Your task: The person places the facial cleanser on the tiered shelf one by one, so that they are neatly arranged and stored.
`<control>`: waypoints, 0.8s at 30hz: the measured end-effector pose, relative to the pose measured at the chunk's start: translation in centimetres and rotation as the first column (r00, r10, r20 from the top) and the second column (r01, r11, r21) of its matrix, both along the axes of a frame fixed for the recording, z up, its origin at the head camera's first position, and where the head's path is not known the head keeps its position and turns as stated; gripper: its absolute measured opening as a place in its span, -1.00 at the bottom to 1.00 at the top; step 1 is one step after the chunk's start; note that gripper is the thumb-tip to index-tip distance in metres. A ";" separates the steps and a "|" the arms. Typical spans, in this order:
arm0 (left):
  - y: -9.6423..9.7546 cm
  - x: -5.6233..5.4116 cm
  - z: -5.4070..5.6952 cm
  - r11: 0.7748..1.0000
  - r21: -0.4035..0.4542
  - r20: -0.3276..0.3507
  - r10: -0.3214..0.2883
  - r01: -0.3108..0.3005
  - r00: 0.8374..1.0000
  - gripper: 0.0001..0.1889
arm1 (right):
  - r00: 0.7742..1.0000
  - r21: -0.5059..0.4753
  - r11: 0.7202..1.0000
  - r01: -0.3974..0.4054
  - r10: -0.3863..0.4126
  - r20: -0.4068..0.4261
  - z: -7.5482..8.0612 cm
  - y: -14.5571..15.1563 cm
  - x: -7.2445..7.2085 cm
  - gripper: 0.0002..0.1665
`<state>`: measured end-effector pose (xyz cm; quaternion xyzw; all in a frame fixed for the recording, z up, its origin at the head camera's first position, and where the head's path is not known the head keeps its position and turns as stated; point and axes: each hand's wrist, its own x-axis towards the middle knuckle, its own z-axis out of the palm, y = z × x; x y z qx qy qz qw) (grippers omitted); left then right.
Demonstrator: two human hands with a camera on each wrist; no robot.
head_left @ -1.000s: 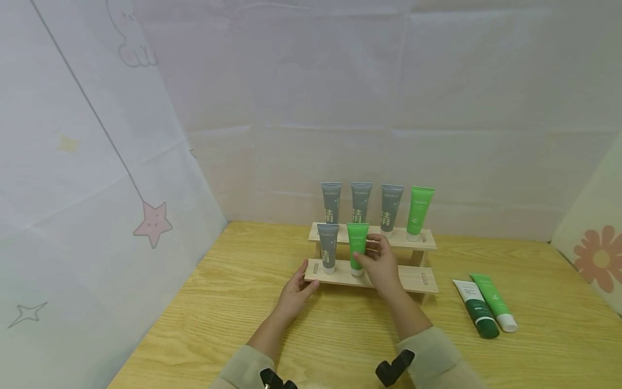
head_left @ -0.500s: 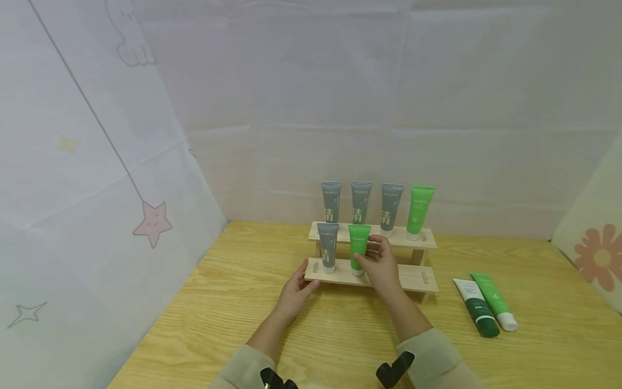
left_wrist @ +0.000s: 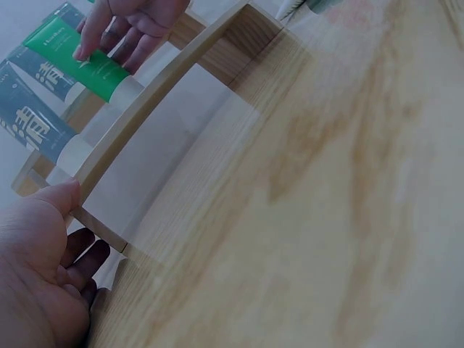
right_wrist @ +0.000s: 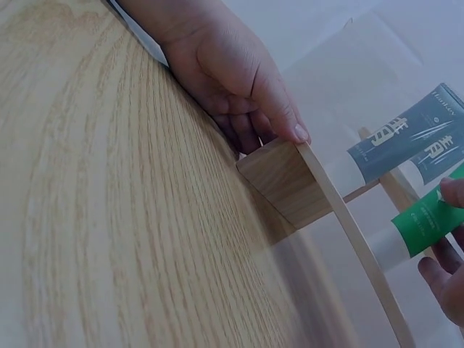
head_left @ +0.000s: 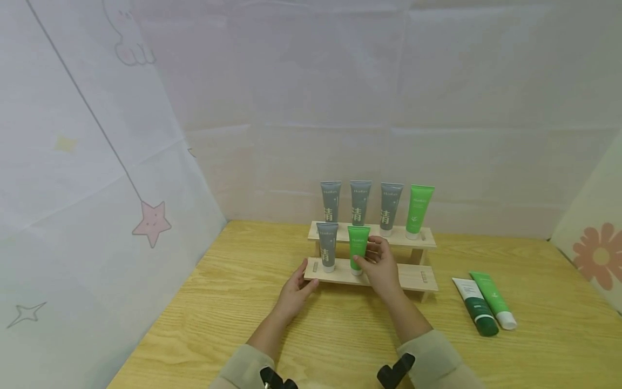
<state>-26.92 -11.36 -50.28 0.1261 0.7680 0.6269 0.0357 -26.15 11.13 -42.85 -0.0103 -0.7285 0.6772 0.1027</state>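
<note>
A two-tier wooden display stand [head_left: 410, 276] stands on the table. My left hand [head_left: 292, 294] grips the left end of its lower shelf, thumb on the front edge, as the left wrist view also shows. On that shelf, my right hand [head_left: 382, 266] pinches a green squeeze tube [head_left: 358, 243] between thumb and fingers. The tube stands upright, white cap [left_wrist: 126, 91] down at the shelf. Left of it a grey squeeze tube [head_left: 328, 246] stands on its cap. Along the upper shelf are several grey tubes [head_left: 390, 205] and one green tube [head_left: 420, 209] at the right end.
Right of the stand, a white and dark green tube [head_left: 476, 307] and another light green tube [head_left: 493, 294] lie side by side on the wooden table [head_left: 335, 335]. A pale cloth backdrop [head_left: 340, 108] rises behind the table, with a patterned one [head_left: 97, 216] at the left.
The green tube in my right hand has shifted very slightly down and right in the head view. Both hands otherwise stay nearly where they were.
</note>
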 end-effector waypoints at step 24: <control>0.1 0.3 0.7 1.000 -0.001 0.013 0.014 -0.014 1.000 -0.26 | 0.999 0.024 0.999 0.024 -0.024 0.022 -0.2 4.1 1.6 -0.33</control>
